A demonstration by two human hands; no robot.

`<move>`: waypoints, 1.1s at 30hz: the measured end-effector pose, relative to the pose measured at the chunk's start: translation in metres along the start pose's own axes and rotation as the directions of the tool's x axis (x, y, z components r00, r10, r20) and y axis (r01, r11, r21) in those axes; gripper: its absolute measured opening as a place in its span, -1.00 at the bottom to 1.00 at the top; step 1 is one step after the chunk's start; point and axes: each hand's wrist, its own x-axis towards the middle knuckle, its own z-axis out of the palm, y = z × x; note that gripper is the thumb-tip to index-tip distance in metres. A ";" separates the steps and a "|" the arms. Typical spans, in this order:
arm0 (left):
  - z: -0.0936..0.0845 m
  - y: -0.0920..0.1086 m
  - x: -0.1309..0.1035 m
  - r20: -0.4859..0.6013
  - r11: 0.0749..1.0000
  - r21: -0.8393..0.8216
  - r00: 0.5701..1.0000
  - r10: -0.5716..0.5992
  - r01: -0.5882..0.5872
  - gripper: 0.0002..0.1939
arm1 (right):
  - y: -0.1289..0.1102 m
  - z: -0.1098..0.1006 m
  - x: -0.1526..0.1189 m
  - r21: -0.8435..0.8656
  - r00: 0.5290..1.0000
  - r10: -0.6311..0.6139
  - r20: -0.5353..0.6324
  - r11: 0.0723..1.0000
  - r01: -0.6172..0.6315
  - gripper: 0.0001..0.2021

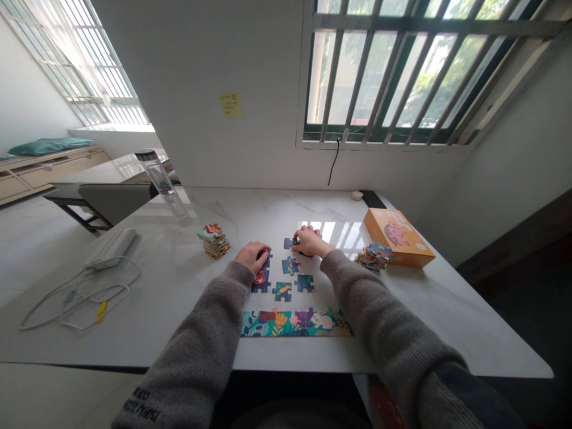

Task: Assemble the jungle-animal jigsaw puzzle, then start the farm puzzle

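White marble-look surface pushed up against a wall, with a barred window above it and a yellow note stuck on the wall. Jigsaw pieces are in the middle, a few lying loose between the two hands. The left hand is curled over the top of a dark blue and red puzzle section; can't tell if it's actually pinching it. The right hand has bent fingers down at the far pieces, and its grip is partly hidden, so no call there either.

A colorful puzzle strip runs between the forearms, near and roughly in line with the front edge. Further out there's a stack on the left and a stack on the right, the second just beside an orange box that sits close to the right edge. White surface shows between the left stack and a pale device with its looped cable. A clear bottle stands by the far left edge.
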 end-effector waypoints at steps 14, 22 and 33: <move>-0.008 0.033 0.003 -0.037 0.856 -0.499 0.984 -0.171 0.130 -0.71 | -0.019 -0.018 -0.042 0.779 0.991 -0.110 -0.072 0.614 0.125 -0.91; -0.010 0.032 0.005 -0.042 0.744 -0.650 0.970 -0.239 0.156 -0.70 | -0.005 -0.022 -0.063 0.659 0.984 -0.155 -0.089 0.732 0.175 -0.83; -0.011 0.028 0.005 -0.042 0.759 -0.625 0.963 -0.267 0.183 -0.74 | 0.021 -0.011 -0.071 0.062 0.983 -0.133 -0.128 0.988 0.142 -0.68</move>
